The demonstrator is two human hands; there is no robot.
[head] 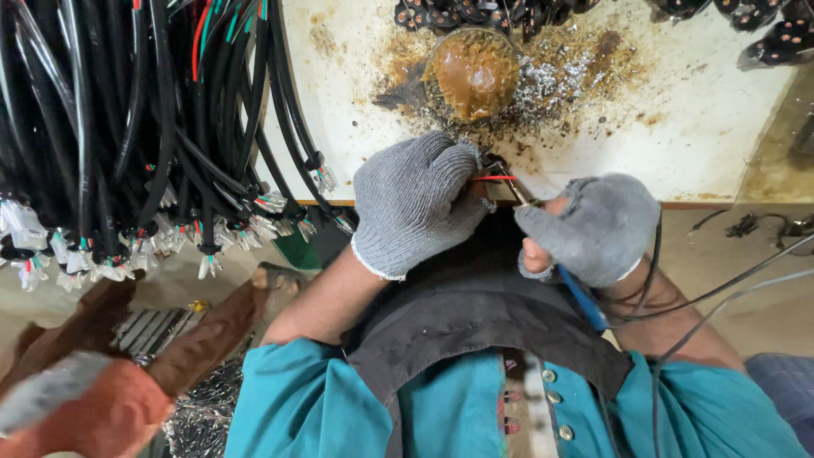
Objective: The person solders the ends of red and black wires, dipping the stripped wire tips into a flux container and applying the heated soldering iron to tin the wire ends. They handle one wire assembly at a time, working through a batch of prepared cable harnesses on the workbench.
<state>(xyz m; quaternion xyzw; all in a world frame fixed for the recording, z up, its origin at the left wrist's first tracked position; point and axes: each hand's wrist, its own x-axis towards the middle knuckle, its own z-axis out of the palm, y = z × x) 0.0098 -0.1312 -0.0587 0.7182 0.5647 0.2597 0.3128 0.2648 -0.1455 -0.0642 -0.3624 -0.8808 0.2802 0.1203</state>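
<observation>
Left hand [415, 202] in grey knit glove, fingers curled shut around a thin red wire [493, 178] at the stained white table [678, 127] edge, right hand [593, 227] in grey glove clamped on a blue-handled soldering iron [583, 298], tip at the wire, round brown flux tin [472, 72] beyond, bundle of black cables [127, 127] hanging left

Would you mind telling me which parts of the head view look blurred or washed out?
Head view: the brown shape at lower left is blurred; the gloved left hand and right hand are fairly sharp; the stained white worktop reads bright and flat, without hard shadows.
</observation>
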